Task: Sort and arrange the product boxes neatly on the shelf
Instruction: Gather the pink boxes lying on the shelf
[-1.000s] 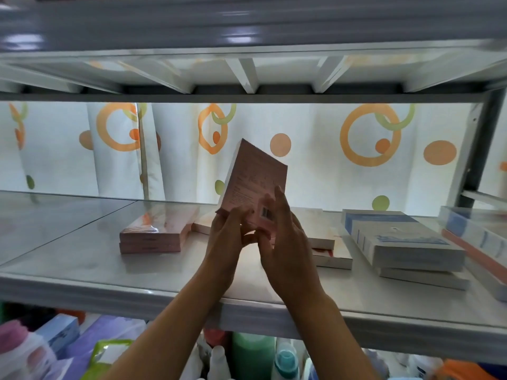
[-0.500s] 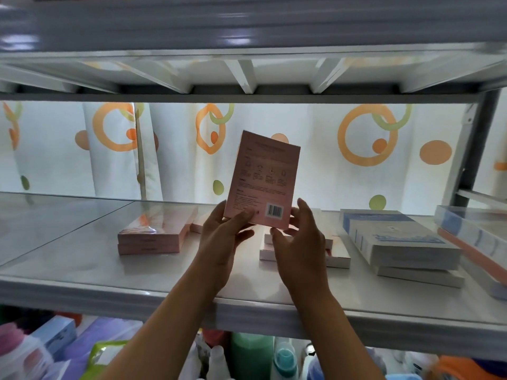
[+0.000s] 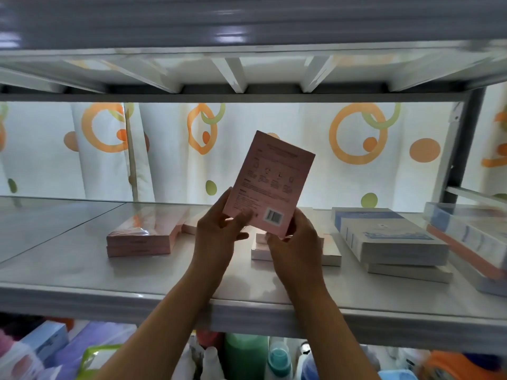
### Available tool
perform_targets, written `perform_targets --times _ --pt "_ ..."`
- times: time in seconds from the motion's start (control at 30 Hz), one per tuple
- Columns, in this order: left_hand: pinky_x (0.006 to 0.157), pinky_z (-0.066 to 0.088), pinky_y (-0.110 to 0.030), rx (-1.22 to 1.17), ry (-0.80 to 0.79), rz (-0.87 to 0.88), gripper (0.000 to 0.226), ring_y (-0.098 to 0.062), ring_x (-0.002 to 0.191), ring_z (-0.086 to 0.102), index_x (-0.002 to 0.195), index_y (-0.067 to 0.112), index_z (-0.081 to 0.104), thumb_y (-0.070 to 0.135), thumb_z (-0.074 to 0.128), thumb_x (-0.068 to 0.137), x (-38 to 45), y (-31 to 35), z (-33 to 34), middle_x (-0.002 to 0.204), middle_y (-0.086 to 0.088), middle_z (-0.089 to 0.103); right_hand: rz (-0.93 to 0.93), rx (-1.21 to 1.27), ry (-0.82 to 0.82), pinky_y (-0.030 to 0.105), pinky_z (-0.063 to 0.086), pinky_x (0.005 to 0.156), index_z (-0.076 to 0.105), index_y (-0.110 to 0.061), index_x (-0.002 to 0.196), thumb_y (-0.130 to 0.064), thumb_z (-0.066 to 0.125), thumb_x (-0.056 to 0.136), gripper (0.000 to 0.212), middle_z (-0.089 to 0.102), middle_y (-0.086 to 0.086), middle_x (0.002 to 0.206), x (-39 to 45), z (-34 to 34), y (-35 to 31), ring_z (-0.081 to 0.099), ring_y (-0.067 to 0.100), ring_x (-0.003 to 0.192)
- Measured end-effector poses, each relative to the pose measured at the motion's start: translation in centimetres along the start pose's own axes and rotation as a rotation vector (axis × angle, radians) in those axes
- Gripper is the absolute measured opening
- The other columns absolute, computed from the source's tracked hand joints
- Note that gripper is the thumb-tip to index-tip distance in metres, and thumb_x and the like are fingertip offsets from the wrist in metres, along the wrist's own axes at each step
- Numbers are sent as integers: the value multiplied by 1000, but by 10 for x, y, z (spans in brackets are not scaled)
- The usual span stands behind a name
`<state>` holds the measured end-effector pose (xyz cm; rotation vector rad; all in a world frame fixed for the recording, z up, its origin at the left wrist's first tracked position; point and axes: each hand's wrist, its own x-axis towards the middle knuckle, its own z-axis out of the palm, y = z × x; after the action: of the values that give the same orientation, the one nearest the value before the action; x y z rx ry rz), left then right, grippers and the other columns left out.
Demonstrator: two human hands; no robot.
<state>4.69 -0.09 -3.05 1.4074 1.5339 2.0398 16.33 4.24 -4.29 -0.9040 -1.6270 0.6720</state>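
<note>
A flat pink box (image 3: pixel 270 179) stands upright above the shelf (image 3: pixel 82 270), its printed back with a barcode facing me and its top leaning right. My left hand (image 3: pixel 219 231) grips its lower left corner and my right hand (image 3: pixel 297 239) grips its lower right corner. On the shelf lie a stack of two pink boxes (image 3: pixel 142 239) at the left, a white and pink box (image 3: pixel 332 256) partly hidden behind my right hand, and a stack of blue and white boxes (image 3: pixel 389 239) at the right.
More boxes (image 3: pixel 472 242) lie at the far right by the dark upright post (image 3: pixel 461 160). The upper shelf (image 3: pixel 247 31) hangs close overhead. A curtain with orange rings (image 3: pixel 356 133) closes the back. Bottles and packets (image 3: pixel 247 357) fill the shelf below.
Both hands have turned the pink box from edge-on and leaning left to upright with its back facing me, then tipped its top to the right. The boxes on the shelf have not moved.
</note>
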Motion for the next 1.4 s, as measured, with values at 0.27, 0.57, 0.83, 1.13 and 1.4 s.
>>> perform_targets --times 0.27,0.57,0.83,1.13,1.4 --pt "69 38 -4 257 213 116 46 6 90 55 126 37 58 35 73 82 -2 -4 1 113 23 51 23 27 -75 16 49 86 50 -30 120 -23 76 84 45 64 -9 121 1 -3 -1 58 4 93" --pt "83 43 -8 172 2 84 58 -1 107 58 124 39 55 59 66 70 -3 -4 6 129 21 55 -81 119 -101 -6 39 63 44 -42 112 -34 76 82 44 51 -34 104 -4 -3 -8 54 -13 79" --pt "80 48 -11 104 -109 -43 60 2 101 62 112 42 59 75 60 62 -7 3 8 114 26 63 -365 8 -67 31 55 93 54 -30 135 -40 61 83 53 62 -12 130 -13 6 -9 65 7 110" --pt "63 52 -11 -136 68 46 4 1 77 70 89 26 62 23 64 91 -1 1 -5 74 25 70 -435 -203 -12 29 42 102 47 -38 138 -37 66 81 60 44 -8 147 -8 14 -3 51 16 129" --pt "63 55 -15 -128 232 -28 26 -7 81 71 113 25 58 37 63 90 6 7 -48 97 13 70 -95 170 -201 -2 43 63 53 -42 129 -26 73 84 52 62 -18 124 -5 44 -27 58 -10 95"
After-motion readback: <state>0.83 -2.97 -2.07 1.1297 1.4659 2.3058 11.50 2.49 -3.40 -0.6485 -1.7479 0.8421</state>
